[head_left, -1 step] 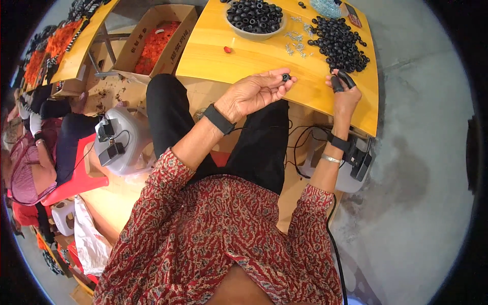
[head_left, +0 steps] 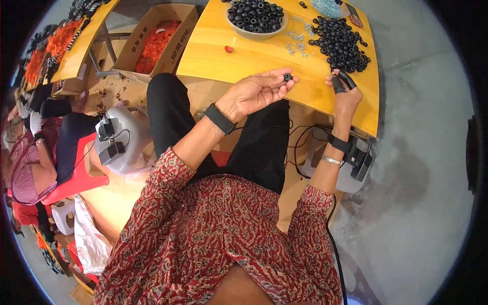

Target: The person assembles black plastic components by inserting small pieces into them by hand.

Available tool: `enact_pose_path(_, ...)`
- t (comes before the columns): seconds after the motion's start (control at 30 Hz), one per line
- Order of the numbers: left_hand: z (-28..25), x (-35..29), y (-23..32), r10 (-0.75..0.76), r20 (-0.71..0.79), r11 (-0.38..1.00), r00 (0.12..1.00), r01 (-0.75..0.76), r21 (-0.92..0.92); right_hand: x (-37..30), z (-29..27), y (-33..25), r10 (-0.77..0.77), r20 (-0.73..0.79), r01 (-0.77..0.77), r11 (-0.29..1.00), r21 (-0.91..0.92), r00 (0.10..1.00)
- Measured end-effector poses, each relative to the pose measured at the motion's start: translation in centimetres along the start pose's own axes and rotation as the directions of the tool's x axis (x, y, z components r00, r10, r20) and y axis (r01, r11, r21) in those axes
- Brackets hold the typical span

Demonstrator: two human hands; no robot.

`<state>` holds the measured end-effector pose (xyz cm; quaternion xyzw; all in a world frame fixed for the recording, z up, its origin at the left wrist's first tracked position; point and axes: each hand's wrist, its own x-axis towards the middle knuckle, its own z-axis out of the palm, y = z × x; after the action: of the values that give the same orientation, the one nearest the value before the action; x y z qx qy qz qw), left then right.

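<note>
My left hand (head_left: 259, 91) is closed in a pinch over the table's near edge. Between its thumb and fingertips sits a small round black part (head_left: 287, 77) with a hole in it. My right hand (head_left: 347, 94) is by the near end of a pile of similar black parts (head_left: 338, 43), its fingers bent together. Two of those fingers wear black finger covers (head_left: 347, 79). Whatever the right fingertips pinch, if anything, is too small to make out. Tiny clear pieces (head_left: 296, 43) lie scattered left of the pile.
On the yellow table (head_left: 213, 51) are a bowl of black parts (head_left: 254, 34), a red piece (head_left: 228, 49), a clear bluish heap (head_left: 327, 8) and a calculator-like device (head_left: 354, 16). Left stands a cardboard box (head_left: 127, 61) of orange-red pieces. A co-worker (head_left: 35, 157) sits far left; cables (head_left: 300, 147) hang below.
</note>
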<state>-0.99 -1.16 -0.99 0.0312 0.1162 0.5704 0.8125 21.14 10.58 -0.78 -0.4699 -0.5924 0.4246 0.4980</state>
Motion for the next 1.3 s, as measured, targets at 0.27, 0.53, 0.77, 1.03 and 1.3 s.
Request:
enact_pose_path(0.27,-0.1,0.2,-0.4,0.013,-0.007,1.0,1.0,-0.013,0.001,-2.4,2.5,-1.5,0.054,0.142,-0.083,0.976,0.2,0.988)
enact_pose_path(0.53,-0.2,-0.2,0.2,0.075,-0.033,0.995,0.997,-0.073,0.071,-3.9,4.4,-2.4,0.036,0.281,-0.063,0.994,0.089,0.959)
enact_pose_path(0.77,-0.1,-0.4,0.3,0.087,-0.051,0.991,0.995,-0.081,0.106,-4.5,4.5,-2.5,-0.033,0.306,0.015,0.998,0.061,0.952)
enact_pose_path(1.03,0.3,0.0,0.0,0.061,-0.089,0.974,0.994,-0.04,0.224,-5.8,4.9,-5.7,-0.273,0.359,0.333,0.936,-0.116,0.893)
enact_pose_path(1.3,0.6,-0.1,-0.3,0.084,-0.134,0.906,0.987,-0.02,0.423,-6.3,4.8,-8.0,-0.336,0.498,0.558,0.722,-0.409,0.799)
